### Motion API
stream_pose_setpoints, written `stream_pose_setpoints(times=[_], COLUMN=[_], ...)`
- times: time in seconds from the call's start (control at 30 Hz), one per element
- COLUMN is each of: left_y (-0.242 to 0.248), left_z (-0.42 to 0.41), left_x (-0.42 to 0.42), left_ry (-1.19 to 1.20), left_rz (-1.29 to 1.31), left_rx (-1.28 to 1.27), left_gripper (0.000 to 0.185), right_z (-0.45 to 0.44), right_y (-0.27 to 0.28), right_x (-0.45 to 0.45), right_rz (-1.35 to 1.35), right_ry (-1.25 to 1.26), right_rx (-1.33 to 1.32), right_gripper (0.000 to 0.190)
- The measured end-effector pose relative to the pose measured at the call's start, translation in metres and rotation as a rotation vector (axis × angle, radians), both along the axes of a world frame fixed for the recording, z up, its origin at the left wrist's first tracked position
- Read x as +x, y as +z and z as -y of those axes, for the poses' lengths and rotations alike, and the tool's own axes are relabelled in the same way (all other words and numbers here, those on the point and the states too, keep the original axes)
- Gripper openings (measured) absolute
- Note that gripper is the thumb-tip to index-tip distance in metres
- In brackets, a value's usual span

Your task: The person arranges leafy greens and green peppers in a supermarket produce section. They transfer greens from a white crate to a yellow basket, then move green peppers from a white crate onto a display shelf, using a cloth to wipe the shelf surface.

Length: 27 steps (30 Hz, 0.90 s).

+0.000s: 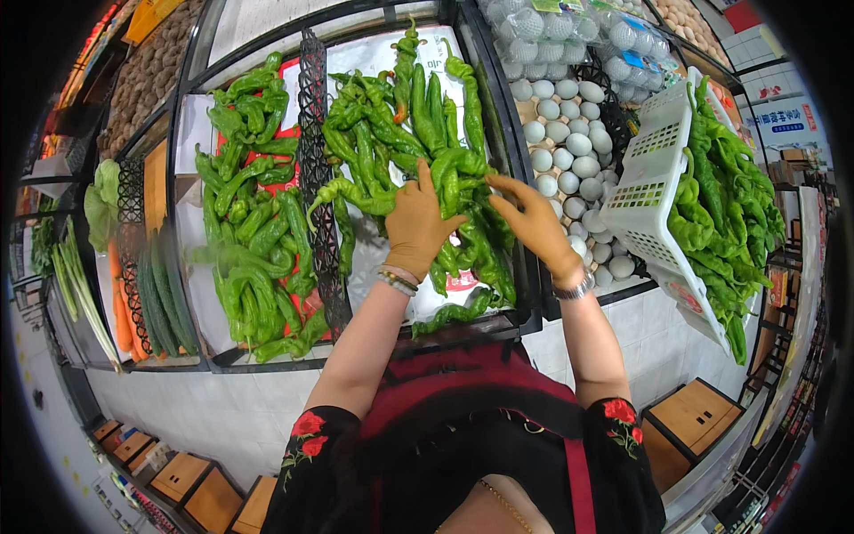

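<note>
My left hand, in a tan glove, lies over a heap of long green chili peppers, index finger stretched forward and thumb out to the side. A pale, curled pepper runs up against its left side; whether the fingers hold it is hidden. My right hand, gloved alike, reaches in from the right with thumb and index finger apart. Its fingertips touch the peppers between my hands. Under the heap is a white printed cardboard lining. One pepper lies at the front edge.
A black lattice divider separates a second heap of green peppers on the left. To the right are pale eggs and a tilted white plastic basket full of peppers. Cucumbers and carrots lie far left.
</note>
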<state>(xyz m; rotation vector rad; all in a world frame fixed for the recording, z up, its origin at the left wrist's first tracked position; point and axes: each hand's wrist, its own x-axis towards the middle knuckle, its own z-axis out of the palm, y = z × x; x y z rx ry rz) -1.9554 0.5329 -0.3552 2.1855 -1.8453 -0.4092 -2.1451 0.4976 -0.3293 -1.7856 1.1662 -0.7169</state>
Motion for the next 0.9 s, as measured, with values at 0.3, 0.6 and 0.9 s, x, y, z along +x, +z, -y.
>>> stream_pose_setpoints(times=[0.3,0.6,0.9], left_y=[0.089,0.088,0.025], left_z=[-0.056,-0.119,-0.115], left_x=[0.12,0.122,0.103], left_ry=[0.505,0.432,0.165], left_rz=[-1.281,-1.644,-1.374], left_rx=[-0.383,-0.7,0.195], left_gripper=[0.035,0.063,0.061], right_z=[0.033,0.079,0.044], right_y=[0.008,0.005,0.104], right_x=[0.032,0.105,-0.026], right_rz=[-0.196,-0.236,0.183], right_ry=[0.023,0.16,-0.086], right_rx=[-0.374,0.16,0.422], right_gripper=[0.066,0.047,0.037])
